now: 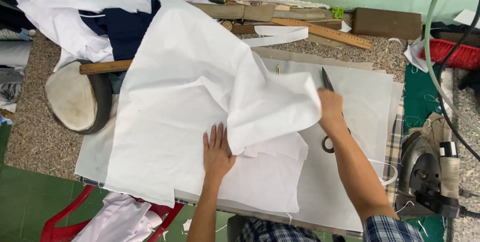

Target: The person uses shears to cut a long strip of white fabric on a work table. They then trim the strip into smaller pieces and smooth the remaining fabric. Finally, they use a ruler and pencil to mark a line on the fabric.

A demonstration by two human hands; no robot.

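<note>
A large piece of white cloth (180,97) lies spread over the padded work board (360,92), with one part lifted and folded over toward the right. My left hand (217,151) lies flat on the cloth with fingers spread, pressing it down. My right hand (331,108) grips the lifted edge of the cloth. A pair of dark scissors (327,84) lies on the board right under and behind that hand, its blade pointing away and a handle ring showing near my wrist.
A black iron (425,172) stands at the right edge. Wooden rulers (325,31), a brown block (386,23) and white and navy garments (80,12) lie along the back. A rounded pressing pad (75,97) sits left. A red plastic chair (65,219) is below.
</note>
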